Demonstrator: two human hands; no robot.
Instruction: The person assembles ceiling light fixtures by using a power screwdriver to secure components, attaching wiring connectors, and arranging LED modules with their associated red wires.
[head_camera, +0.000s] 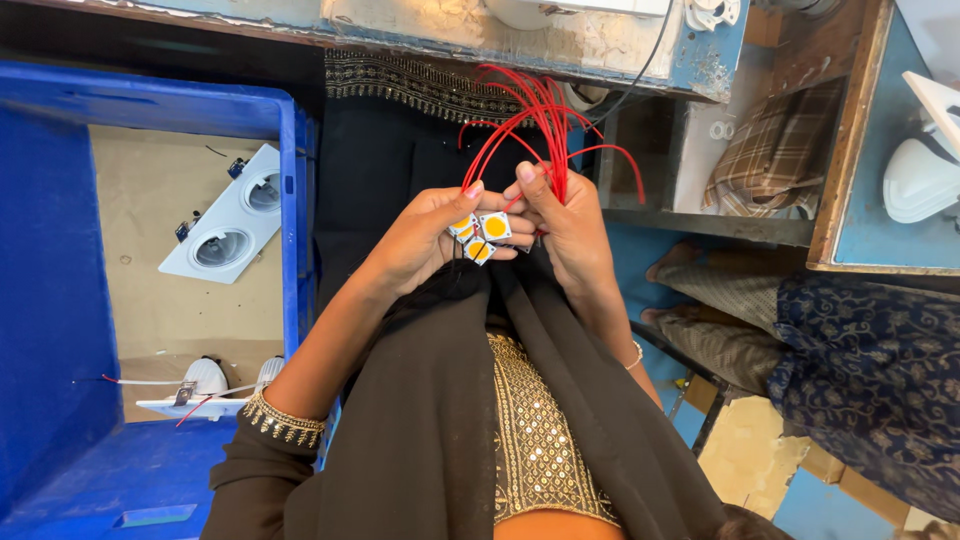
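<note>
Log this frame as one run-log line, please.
left hand: holds small square LED chips | right hand: grips red wires | blue crate: white twin-lamp fixture inside

Both hands, left and right, meet over the lap, holding chips and wires. A crate at left contains a light fitting.

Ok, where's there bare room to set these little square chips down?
The blue crate has bare cardboard floor left of the white twin lamp housing, and more between it and the lamp parts lower down. Between the left hand and right hand it is crowded with chips and red wires.
</note>
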